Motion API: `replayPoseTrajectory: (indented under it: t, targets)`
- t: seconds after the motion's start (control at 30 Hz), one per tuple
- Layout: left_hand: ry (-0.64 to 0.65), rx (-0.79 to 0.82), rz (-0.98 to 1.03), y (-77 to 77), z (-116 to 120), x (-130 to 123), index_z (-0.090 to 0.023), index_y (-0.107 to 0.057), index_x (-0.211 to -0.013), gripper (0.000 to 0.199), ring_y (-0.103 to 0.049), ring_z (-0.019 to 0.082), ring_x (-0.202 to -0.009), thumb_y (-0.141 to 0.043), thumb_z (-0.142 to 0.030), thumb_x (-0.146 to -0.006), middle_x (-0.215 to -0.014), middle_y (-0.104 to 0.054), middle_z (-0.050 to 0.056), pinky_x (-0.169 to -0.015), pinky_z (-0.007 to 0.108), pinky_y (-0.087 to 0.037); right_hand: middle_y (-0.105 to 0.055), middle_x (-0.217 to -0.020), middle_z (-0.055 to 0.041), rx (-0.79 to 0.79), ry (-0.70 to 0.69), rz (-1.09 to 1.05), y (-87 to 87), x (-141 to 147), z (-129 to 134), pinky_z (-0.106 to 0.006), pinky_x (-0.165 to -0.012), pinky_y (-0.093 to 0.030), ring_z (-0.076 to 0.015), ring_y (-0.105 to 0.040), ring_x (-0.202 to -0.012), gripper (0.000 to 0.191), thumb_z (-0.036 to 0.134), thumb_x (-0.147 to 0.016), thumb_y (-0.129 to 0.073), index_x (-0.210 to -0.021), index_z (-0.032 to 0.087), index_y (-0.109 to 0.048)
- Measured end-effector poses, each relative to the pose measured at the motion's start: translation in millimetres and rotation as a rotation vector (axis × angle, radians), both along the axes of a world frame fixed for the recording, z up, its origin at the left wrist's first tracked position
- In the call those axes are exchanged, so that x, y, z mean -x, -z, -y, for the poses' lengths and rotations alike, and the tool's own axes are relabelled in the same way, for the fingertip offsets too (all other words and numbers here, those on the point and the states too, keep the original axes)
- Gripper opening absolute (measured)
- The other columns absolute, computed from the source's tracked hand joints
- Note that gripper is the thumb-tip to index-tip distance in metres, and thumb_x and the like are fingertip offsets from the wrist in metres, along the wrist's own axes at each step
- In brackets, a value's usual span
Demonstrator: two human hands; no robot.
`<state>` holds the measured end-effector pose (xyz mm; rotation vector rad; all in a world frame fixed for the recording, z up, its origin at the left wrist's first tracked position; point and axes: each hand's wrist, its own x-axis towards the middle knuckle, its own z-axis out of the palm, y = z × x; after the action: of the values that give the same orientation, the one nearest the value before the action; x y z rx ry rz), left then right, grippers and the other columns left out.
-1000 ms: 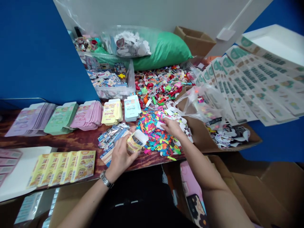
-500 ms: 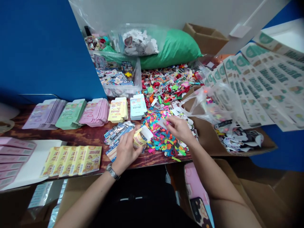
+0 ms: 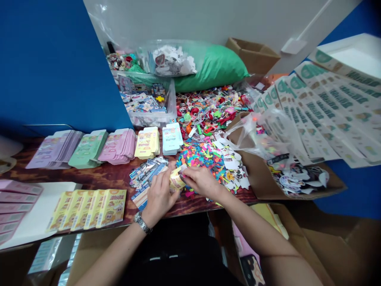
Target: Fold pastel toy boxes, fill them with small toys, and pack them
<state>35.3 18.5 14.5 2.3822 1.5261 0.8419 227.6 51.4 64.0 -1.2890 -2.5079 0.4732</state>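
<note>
We've got the yellow carton (image 3: 176,181) just R of our L hand (image 3: 160,197), curled round it — R hand (image 3: 204,182) part-curled at its upper-R end, can't tell w/ what in it.

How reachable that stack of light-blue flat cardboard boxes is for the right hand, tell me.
Probably yes: between the right hand and the stack lies only a low heap of small multicoloured pieces, though the hand is busy at the small yellow cardboard box.

yellow box (image 3: 176,181) partly covered, pink boxes (image 3: 18,208) cut off
</note>
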Motion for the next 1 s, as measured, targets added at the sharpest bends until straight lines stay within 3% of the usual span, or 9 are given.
replayPoseTrajectory:
  t: [0.23,0.4,0.47,0.53,0.63,0.67,0.8,0.9,1.0]
  targets:
    - [0.016,0.023,0.075,-3.0,-6,1,-0.017,-0.025,-0.147,0.074,-0.055,0.029,-0.109,-0.062,-0.031,-0.083,-0.122,-0.056,0.015,-0.093,0.043,-0.048,-0.067,-0.099,-0.0055,0.092,0.053,-0.262,-8.8,4,5,-0.024,-0.073,-0.045,-0.0144,-0.062,-0.083,0.014,0.019,-0.094,-0.048,-0.106,0.019,-0.054]
    - [0.025,0.095,0.155,-4.3,-10,1,-0.019,-0.024,-0.147,0.075,-0.055,0.028,-0.111,-0.062,-0.033,-0.084,-0.126,-0.055,0.014,-0.095,0.043,-0.047,-0.068,-0.100,-0.0042,0.106,-0.059,-0.348,-11.7,1,1,-0.025,-0.077,-0.048,-0.0144,-0.065,-0.087,0.019,0.020,-0.095,-0.046,-0.110,0.021,-0.057]
    - [0.028,0.097,0.169,-4.9,-11,2,-0.019,-0.026,-0.146,0.074,-0.056,0.029,-0.111,-0.062,-0.036,-0.084,-0.127,-0.055,0.015,-0.095,0.044,-0.047,-0.069,-0.098,-0.0035,0.086,0.029,-0.400,-8.6,-12,-18,-0.024,-0.075,-0.049,-0.0139,-0.065,-0.084,0.018,0.026,-0.095,-0.048,-0.108,0.021,-0.060]
    - [0.018,0.080,0.165,-5.5,-12,3,-0.018,-0.028,-0.145,0.073,-0.055,0.030,-0.113,-0.063,-0.038,-0.084,-0.127,-0.056,0.015,-0.096,0.044,-0.047,-0.070,-0.092,-0.0036,0.042,0.247,-0.374,-0.2,-32,-50,-0.025,-0.070,-0.049,-0.0140,-0.064,-0.077,0.022,0.032,-0.095,-0.048,-0.107,0.020,-0.062]
    - [0.009,0.063,0.151,-6.3,-13,4,-0.017,-0.029,-0.144,0.073,-0.056,0.030,-0.112,-0.063,-0.040,-0.084,-0.125,-0.057,0.015,-0.095,0.043,-0.047,-0.070,-0.100,-0.0075,0.009,0.619,-0.040,21.8,-65,-110,-0.027,-0.078,-0.048,-0.0164,-0.064,-0.087,0.026,0.030,-0.095,-0.048,-0.112,0.017,-0.061]
    - [0.012,0.061,0.148,-6.5,-13,4,-0.017,-0.029,-0.145,0.074,-0.056,0.029,-0.112,-0.064,-0.039,-0.084,-0.125,-0.057,0.015,-0.095,0.042,-0.048,-0.069,-0.102,-0.0108,0.019,0.675,0.021,30.4,-75,-129,-0.029,-0.080,-0.047,-0.0183,-0.064,-0.089,0.026,0.030,-0.092,-0.053,-0.111,0.014,-0.062]
    - [0.024,0.068,0.145,-6.3,-14,3,-0.018,-0.028,-0.146,0.076,-0.057,0.028,-0.111,-0.065,-0.039,-0.083,-0.127,-0.057,0.014,-0.093,0.040,-0.049,-0.068,-0.090,-0.0116,0.060,0.766,0.132,61.2,-92,-179,-0.029,-0.076,-0.045,-0.0200,-0.062,-0.086,0.024,0.033,-0.087,-0.060,-0.100,0.013,-0.065]
    - [0.013,0.068,0.149,-4.8,-13,3,-0.018,-0.028,-0.145,0.076,-0.058,0.028,-0.110,-0.065,-0.040,-0.083,-0.126,-0.058,0.015,-0.092,0.040,-0.049,-0.068,-0.085,-0.0086,0.081,0.796,0.164,72.7,-93,-192,-0.027,-0.070,-0.044,-0.0201,-0.062,-0.081,0.026,0.034,-0.082,-0.066,-0.101,0.016,-0.066]
    - [0.003,0.074,0.151,-3.3,-13,6,-0.019,-0.028,-0.145,0.076,-0.058,0.028,-0.110,-0.065,-0.041,-0.083,-0.126,-0.058,0.015,-0.092,0.041,-0.049,-0.069,-0.089,-0.0080,0.078,0.772,0.163,70.3,-97,-193,-0.027,-0.070,-0.044,-0.0199,-0.061,-0.082,0.025,0.032,-0.082,-0.065,-0.102,0.017,-0.067]
